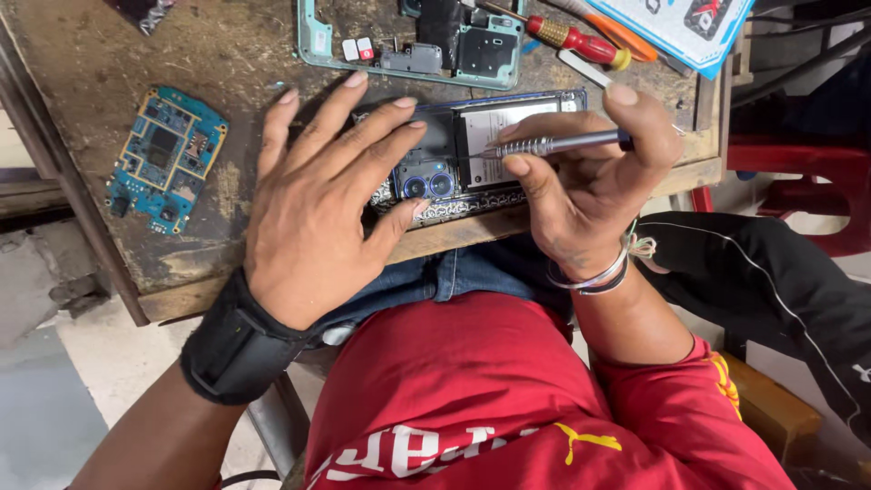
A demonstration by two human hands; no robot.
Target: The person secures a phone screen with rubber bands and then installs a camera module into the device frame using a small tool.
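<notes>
Opened phone [472, 154], back cover off, lying flat at near edge of wooden worktop [227, 195], camera end under the left palm. Left hand [318, 204] spread wide, fingers flat, pinning the phone down; nothing gripped. Right hand [590, 181] closed in a pinch on a slim metal screwdriver [553, 143], tip down on the phone's inner plate beside the battery label.

Phone judged light, stiff along the frame, fragile inside (exposed boards and camera lenses; best held by the side rails, not the middle). Smooth frame likely to slide on the worn wood unless pressed. Screwdriver thin, knurled, easy to roll between fingertips.

Near edge very close: phone's lower rail almost at the lip, lap directly below. Second teal phone frame [413, 41] just beyond, red-handled screwdriver [576, 41] and a printed card [680, 23] at far right, blue circuit board [166, 156] well apart at left. Open wood mainly between board and left hand; little room rightward before the worktop's corner
</notes>
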